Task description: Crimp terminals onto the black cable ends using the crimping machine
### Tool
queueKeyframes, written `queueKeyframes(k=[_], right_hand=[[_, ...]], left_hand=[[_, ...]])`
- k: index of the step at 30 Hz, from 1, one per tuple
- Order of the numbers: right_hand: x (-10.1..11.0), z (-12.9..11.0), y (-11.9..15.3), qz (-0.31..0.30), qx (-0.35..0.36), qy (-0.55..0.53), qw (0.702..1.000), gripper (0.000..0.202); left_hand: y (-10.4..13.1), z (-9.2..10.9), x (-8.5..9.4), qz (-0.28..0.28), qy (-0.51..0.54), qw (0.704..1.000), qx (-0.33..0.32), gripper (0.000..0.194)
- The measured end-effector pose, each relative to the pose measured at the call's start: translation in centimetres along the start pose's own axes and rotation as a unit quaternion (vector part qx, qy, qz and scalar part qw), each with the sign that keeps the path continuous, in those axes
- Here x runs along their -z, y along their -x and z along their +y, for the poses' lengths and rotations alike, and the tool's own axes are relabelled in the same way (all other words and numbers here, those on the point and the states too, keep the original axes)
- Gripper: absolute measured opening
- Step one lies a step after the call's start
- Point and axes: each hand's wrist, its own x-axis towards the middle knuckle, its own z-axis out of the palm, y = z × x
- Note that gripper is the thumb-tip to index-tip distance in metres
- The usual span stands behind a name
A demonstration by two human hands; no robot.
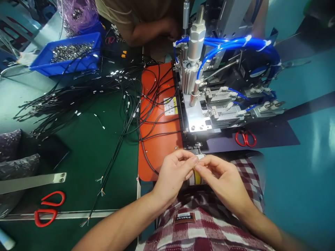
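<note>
Left hand and right hand meet near fingertips, forearms angled inward, both closed in pinch; anything held too small to tell. Black cables, thin, tangled, at ten o'clock, crossing orange plate. Metal machine at twelve.

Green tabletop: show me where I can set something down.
The green tabletop is bare between the black cables and the red-handled scissors at the picture's lower left, and also between the stripped cable ends and the orange plate. Toward the blue bin it is crowded with cables.
</note>
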Motion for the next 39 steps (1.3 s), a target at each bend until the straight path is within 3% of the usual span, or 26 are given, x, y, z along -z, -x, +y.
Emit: queueKeyframes(k=[7, 15, 29, 35, 39], right_hand=[[1.1, -0.2, -0.5, 0.045, 0.015, 0.029, 0.998, 0.015], [0.6, -0.4, -0.5, 0.051, 0.084, 0.044, 0.994, 0.01], [-0.7, -0.6, 0.3, 0.045, -0.006, -0.073, 0.996, 0.02], [-0.5, -0.7, -0.2, 0.056, -0.03, -0.099, 0.993, 0.025], [0.1, -0.8, -0.5, 0.023, -0.069, -0.122, 0.99, 0.026]], left_hand=[[0.0, 0.1, 0.2, -0.014, 0.023, 0.999, 0.023, 0.022], [0.1, 0.3, 0.1, -0.014, 0.024, 0.999, 0.03, 0.02], [0.5, -0.4, -0.4, 0.002, 0.036, 0.999, -0.002, 0.019], [0.4, -0.6, -0.3, -0.004, 0.025, 1.0, -0.004, 0.019], [0.2, -0.6, 0.0, -0.014, 0.015, 1.0, 0.0, 0.019]])
